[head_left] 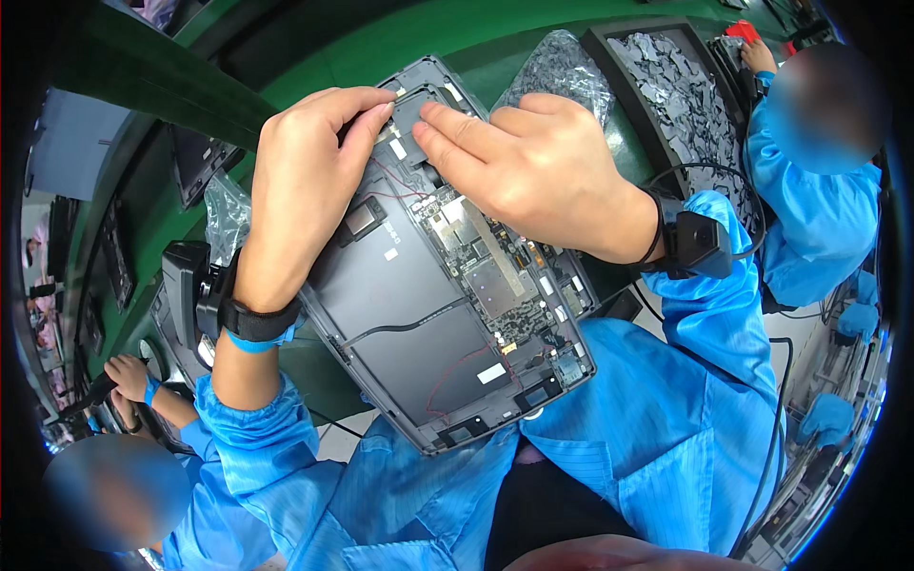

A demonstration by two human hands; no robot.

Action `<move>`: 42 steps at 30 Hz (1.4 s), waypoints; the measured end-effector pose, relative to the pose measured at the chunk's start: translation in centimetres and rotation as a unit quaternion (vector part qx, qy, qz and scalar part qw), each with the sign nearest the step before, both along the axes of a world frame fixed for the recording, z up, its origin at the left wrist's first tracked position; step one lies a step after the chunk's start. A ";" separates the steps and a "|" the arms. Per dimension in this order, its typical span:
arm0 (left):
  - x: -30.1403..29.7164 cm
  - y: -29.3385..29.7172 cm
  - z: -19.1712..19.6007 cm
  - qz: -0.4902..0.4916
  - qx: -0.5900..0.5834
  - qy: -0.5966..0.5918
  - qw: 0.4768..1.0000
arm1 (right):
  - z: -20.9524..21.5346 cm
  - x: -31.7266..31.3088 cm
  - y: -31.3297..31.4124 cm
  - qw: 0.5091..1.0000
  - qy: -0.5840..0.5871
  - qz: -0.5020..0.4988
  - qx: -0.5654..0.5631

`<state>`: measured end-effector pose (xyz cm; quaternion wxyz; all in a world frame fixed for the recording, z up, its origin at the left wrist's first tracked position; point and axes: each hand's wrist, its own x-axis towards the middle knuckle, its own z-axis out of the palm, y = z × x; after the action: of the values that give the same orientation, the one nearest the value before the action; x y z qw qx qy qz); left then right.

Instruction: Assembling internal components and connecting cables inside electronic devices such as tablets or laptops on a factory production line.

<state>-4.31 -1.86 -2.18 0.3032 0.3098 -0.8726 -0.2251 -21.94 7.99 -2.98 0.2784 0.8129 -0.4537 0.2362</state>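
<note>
An opened tablet-like device (409, 285) lies tilted before me, its dark grey housing showing a green circuit board (495, 271), thin red wires and a black cable. My left hand (309, 167) is at the far end of the housing, thumb and forefinger pinched together near the upper left edge. Whatever sits between those fingertips is too small to make out. From the right, my right hand (543, 171) reaches over the board. Its fore and middle fingers stretch out and rest on a dark part near the far end, and the other fingers are bent.
A black tray (666, 105) of grey pieces stands at the far right, beside a clear plastic bag (562, 71). Another bag (227, 214) lies left on the green bench (333, 57). Co-workers in blue sit at both sides. A black cable (752, 190) hangs by my right wrist.
</note>
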 end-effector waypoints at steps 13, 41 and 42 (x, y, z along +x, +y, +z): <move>-0.1 0.1 -0.1 0.001 -0.077 0.012 0.997 | 1.5 -0.5 -0.3 0.997 0.007 0.000 0.073; 9.7 11.1 -3.8 0.174 0.128 0.266 0.940 | 0.0 -4.1 0.2 0.960 -0.235 0.068 0.136; 10.2 12.4 -5.5 0.180 0.177 0.275 0.928 | -1.0 -4.4 2.1 0.959 -0.244 0.009 0.140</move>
<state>5.87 10.51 -7.65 0.5065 0.4360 -0.6307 -0.3944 -26.33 10.08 -4.03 0.0401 0.7654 -0.5292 0.3641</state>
